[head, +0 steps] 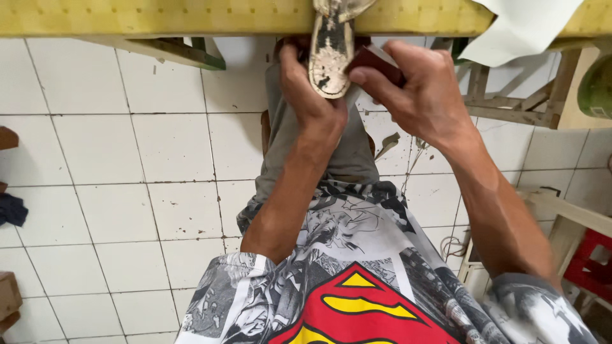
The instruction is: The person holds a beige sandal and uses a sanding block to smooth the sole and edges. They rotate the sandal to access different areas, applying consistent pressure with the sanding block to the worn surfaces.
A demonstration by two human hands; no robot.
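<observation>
Overhead, a worn shoe sole (331, 54), pale and flecked with dark patches, hangs down past the edge of a yellow table (159, 16); its upper part is cut off by the frame's top. The left hand (312, 102) is curled closed beside the sole's left edge, though what its fingers grip is hidden behind it. The right hand (421, 92) is closed around a dark reddish-brown block (377, 60), mostly covered by the fingers, pressed against the sole's right edge. White paper (523, 28) droops from the table nearby.
</observation>
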